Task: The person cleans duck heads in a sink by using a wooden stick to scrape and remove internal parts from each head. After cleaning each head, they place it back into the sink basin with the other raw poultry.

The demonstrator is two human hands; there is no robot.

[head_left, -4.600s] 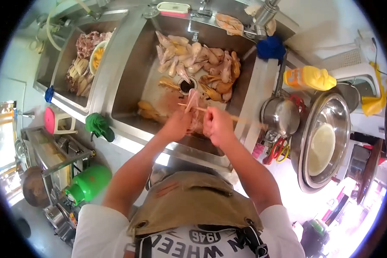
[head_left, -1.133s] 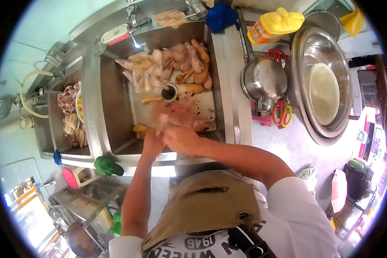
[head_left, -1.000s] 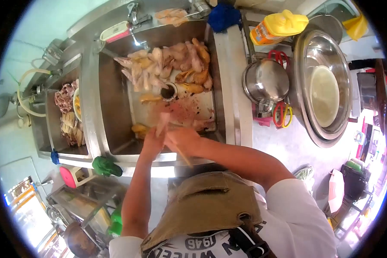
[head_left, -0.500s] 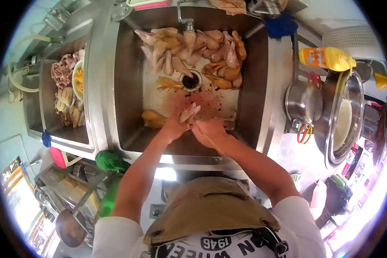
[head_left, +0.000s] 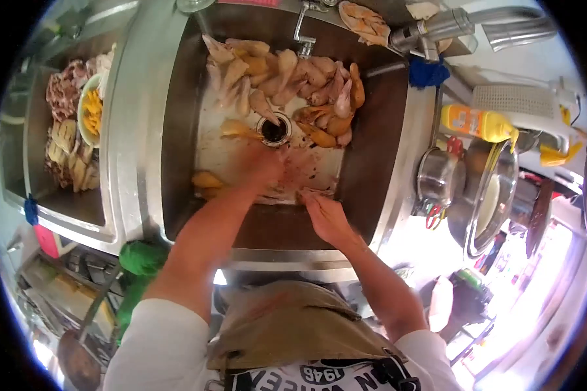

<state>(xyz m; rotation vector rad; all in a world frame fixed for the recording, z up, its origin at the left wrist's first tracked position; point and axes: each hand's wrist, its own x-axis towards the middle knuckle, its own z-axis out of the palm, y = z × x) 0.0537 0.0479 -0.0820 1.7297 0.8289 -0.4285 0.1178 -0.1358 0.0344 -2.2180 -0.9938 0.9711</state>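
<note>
My left hand (head_left: 259, 168) is smeared by motion over the sink floor, just below the drain (head_left: 274, 130); its fingers cannot be made out. My right hand (head_left: 326, 215) is lower and to the right, its fingers closed at a pale piece (head_left: 316, 192) near the sink's front wall; part of that piece is hidden. Several poultry pieces (head_left: 287, 65) lie heaped along the back of the sink (head_left: 372, 156). One yellowish piece (head_left: 236, 128) rests left of the drain, and another (head_left: 207, 180) lies by the left wall. Reddish liquid and dark bits spread below the drain.
A faucet (head_left: 306, 45) reaches over the back edge. In the left sink (head_left: 39, 150) are meat pieces and a bowl of yellow pieces (head_left: 92, 112). A yellow bottle (head_left: 479, 124), a steel pot (head_left: 434, 174) and a large basin (head_left: 496, 202) stand to the right.
My left hand has moved up and left, away from my right hand, and the pale piece it held is no longer visible in it. My right hand has shifted slightly right. The view has turned.
</note>
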